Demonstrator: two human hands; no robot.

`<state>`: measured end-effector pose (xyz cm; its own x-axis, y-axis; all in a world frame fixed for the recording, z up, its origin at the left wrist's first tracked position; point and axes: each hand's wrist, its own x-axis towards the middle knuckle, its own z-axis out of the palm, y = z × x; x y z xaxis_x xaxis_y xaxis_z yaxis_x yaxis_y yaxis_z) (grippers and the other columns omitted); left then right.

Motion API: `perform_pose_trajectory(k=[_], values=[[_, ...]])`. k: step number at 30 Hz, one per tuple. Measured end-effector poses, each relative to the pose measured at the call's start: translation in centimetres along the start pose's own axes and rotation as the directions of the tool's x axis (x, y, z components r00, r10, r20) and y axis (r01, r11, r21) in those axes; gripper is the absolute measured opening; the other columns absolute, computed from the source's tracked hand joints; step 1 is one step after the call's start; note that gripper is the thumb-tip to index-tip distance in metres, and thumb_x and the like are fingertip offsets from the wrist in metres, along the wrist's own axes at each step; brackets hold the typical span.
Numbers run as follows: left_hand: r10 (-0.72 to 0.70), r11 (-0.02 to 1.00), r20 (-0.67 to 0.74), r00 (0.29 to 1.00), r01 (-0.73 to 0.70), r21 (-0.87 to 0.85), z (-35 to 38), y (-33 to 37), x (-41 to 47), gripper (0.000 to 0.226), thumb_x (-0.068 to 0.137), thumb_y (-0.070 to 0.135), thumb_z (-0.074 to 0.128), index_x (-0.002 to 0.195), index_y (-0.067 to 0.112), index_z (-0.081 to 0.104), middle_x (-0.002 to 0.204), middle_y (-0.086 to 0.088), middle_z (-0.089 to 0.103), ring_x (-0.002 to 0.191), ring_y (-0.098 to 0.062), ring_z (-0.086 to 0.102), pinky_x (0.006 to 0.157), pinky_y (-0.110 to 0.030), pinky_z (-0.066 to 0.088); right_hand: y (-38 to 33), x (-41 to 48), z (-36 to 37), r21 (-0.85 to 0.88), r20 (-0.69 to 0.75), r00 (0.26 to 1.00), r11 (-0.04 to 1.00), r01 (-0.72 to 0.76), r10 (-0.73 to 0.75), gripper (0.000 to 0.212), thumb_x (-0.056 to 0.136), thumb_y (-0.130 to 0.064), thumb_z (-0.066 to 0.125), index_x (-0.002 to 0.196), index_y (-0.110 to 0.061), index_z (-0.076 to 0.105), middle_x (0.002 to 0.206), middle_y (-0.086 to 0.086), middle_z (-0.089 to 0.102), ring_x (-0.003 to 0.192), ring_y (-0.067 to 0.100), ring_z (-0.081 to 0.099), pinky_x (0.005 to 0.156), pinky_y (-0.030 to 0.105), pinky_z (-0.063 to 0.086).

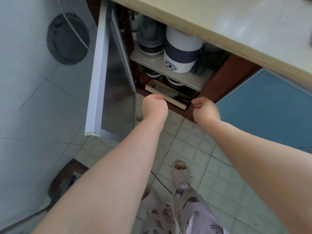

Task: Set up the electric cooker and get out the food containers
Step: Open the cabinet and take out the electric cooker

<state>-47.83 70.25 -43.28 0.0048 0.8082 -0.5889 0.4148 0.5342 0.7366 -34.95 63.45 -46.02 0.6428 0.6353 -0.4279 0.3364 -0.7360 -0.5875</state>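
cabinet door [108, 78] open | white cooker [181, 53] on upper shelf [190, 80] | left hand [154, 107], right hand [206, 110] curled, empty

The cream tabletop edge [236, 49] hides the top of the white cylindrical electric cooker with a dark blue band [181, 51]; its panel markings are too small to read. The pale shelf board [190, 80] covers most of the white-rimmed bowls [173, 82] below. Dark objects [207, 58] beside the cooker are indistinct.
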Motion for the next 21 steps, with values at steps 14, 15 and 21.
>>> perform_pose_trajectory(k=[14, 15, 21], values=[[0.161, 0.973, -0.206, 0.965, -0.19, -0.129, 7.4, -1.4, 17.7, 0.025, 0.092, 0.005, 0.051, 0.108, 0.01, 0.068, 0.114, -0.011, 0.068, 0.108, -0.029, 0.062, 0.096, -0.037, 0.052, 2.1, 14.3, 8.5, 0.028, -0.357, 0.922, 0.984, 0.174, -0.153, 0.051, 0.092, -0.006, 0.045, 0.142, -0.011, 0.036, 0.144, 0.014, 0.038, 0.131, 0.03, 0.04, 0.105, 0.032, 0.032], [0.202, 0.964, -0.2, 0.959, -0.23, -0.131, 8.1, -1.2, 18.9, 0.025, 0.092, 0.006, 0.049, 0.108, 0.011, 0.068, 0.112, -0.009, 0.069, 0.105, -0.027, 0.062, 0.096, -0.036, 0.052, 2.1, 15.8, 8.9, 0.029, -0.395, 0.901, 0.978, 0.206, -0.178, 0.052, 0.092, -0.006, 0.046, 0.142, -0.011, 0.034, 0.144, 0.014, 0.036, 0.131, 0.031, 0.04, 0.107, 0.034, 0.032], [0.364, 0.912, -0.197, 0.91, -0.391, -0.125, 11.0, -1.1, 24.1, 0.029, 0.094, 0.008, 0.044, 0.11, 0.011, 0.069, 0.116, -0.008, 0.067, 0.102, -0.023, 0.061, 0.077, -0.021, 0.045, 2.2, 22.9, 9.9, 0.009, -0.528, 0.821, 0.966, 0.259, -0.215, 0.053, 0.092, -0.012, 0.047, 0.143, -0.01, 0.033, 0.154, 0.016, 0.023, 0.134, 0.034, 0.036, 0.11, 0.037, 0.032]])
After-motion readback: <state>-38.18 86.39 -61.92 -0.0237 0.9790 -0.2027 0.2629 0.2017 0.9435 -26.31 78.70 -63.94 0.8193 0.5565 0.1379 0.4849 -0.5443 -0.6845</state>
